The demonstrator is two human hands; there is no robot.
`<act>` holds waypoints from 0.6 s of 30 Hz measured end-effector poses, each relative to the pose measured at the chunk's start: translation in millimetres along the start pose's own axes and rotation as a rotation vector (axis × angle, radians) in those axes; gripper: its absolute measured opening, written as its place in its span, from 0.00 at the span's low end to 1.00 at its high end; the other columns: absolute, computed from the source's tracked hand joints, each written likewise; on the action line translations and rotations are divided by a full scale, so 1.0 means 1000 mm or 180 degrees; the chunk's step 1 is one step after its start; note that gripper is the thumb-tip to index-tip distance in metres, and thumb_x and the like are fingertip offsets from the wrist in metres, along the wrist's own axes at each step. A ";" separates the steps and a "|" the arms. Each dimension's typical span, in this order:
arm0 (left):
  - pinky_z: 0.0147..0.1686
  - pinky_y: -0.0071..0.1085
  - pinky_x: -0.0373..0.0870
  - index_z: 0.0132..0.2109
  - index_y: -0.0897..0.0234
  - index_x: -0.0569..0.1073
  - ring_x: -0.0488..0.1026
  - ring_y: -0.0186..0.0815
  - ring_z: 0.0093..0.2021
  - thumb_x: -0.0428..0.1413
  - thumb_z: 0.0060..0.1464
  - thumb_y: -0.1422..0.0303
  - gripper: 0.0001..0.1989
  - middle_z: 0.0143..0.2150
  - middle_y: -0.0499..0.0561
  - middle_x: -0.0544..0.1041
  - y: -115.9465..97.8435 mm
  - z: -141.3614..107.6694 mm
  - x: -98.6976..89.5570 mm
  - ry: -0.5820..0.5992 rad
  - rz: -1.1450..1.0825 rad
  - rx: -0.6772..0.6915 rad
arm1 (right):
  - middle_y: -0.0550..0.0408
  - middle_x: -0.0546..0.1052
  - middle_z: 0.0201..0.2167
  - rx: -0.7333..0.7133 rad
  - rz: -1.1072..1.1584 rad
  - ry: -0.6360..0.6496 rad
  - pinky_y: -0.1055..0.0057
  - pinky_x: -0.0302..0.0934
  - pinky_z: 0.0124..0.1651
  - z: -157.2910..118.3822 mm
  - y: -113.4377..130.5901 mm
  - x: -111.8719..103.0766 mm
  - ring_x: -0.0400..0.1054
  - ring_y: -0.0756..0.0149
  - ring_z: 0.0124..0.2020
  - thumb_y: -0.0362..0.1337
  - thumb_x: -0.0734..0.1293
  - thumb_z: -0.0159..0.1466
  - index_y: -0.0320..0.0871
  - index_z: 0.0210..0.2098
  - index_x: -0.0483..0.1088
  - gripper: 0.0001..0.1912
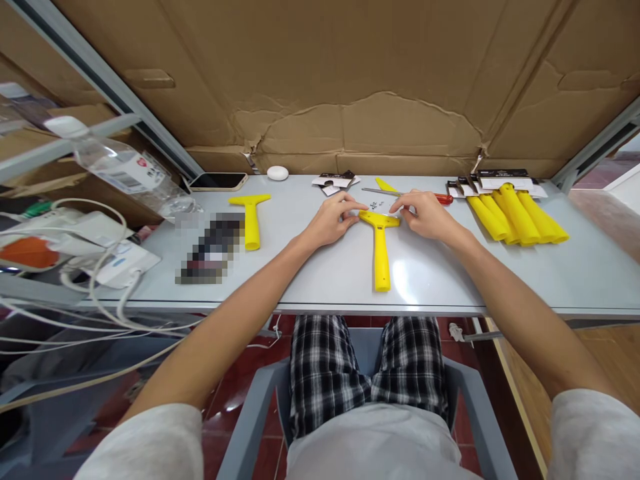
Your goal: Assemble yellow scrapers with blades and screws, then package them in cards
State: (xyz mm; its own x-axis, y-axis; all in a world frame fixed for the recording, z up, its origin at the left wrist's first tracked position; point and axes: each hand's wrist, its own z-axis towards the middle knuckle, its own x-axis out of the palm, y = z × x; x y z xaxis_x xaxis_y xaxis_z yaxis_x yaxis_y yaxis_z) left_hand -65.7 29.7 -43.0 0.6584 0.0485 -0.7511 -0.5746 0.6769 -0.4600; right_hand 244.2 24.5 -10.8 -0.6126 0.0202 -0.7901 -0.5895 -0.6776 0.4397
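Observation:
A yellow T-shaped scraper (381, 260) lies on the table in front of me, its wide head pointing away and its handle towards me. My left hand (334, 219) has thumb and forefinger closed at the left end of that head. At the other end, my right hand (424, 213) is curled, its fingertips pinching at the right edge of the head. Any thin part between the fingertips is too small to make out. Just behind my right hand lies a screwdriver (444, 199) with a red handle, partly hidden. A small yellow piece (384, 185) lies near its shaft.
Another yellow scraper (251, 223) lies to the left, beside a blurred dark item (213, 250). Several packaged yellow scrapers (517, 213) are piled right. Black-and-white cards (334, 181), a white oval case (277, 173) and a phone (220, 181) line the back. Cables (120, 313) hang at left.

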 end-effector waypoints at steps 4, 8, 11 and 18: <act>0.50 0.40 0.81 0.63 0.58 0.84 0.78 0.37 0.40 0.59 0.66 0.75 0.22 0.55 0.54 0.81 -0.004 -0.001 -0.001 -0.0052 0.0068 -0.0241 | 0.47 0.89 0.45 0.0186 -0.0087 -0.0060 0.49 0.70 0.56 0.000 -0.007 0.003 0.78 0.49 0.45 0.31 0.64 0.66 0.45 0.43 0.85 0.16; 0.54 0.40 0.82 0.60 0.62 0.84 0.81 0.41 0.46 0.55 0.68 0.75 0.19 0.53 0.56 0.83 -0.010 -0.008 -0.001 -0.0284 0.0292 -0.0576 | 0.45 0.88 0.46 0.0416 -0.0190 -0.0236 0.47 0.73 0.58 -0.005 -0.017 0.008 0.79 0.48 0.45 0.33 0.65 0.66 0.44 0.45 0.86 0.17; 0.63 0.43 0.79 0.58 0.64 0.84 0.82 0.45 0.56 0.53 0.69 0.74 0.18 0.56 0.59 0.84 -0.012 -0.015 -0.001 -0.0354 0.0482 -0.0733 | 0.42 0.88 0.50 0.0547 -0.0292 -0.0416 0.44 0.74 0.61 -0.009 -0.023 0.011 0.80 0.44 0.50 0.35 0.65 0.66 0.43 0.49 0.86 0.19; 0.75 0.52 0.70 0.64 0.65 0.82 0.75 0.53 0.72 0.51 0.72 0.70 0.22 0.70 0.63 0.80 -0.020 -0.020 0.002 -0.0046 0.1097 -0.1077 | 0.37 0.87 0.55 0.0660 -0.0629 -0.0524 0.42 0.71 0.68 -0.014 -0.030 0.018 0.80 0.39 0.56 0.36 0.62 0.69 0.39 0.55 0.84 0.23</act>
State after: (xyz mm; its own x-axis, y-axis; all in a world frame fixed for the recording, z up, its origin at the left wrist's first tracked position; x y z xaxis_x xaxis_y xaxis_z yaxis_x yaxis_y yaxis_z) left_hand -62.5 1.0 -44.8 0.4071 0.2397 -0.8814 -0.8849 0.3427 -0.3155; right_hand 258.4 35.1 -43.9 -0.5426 0.2663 -0.7966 -0.7897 -0.4850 0.3757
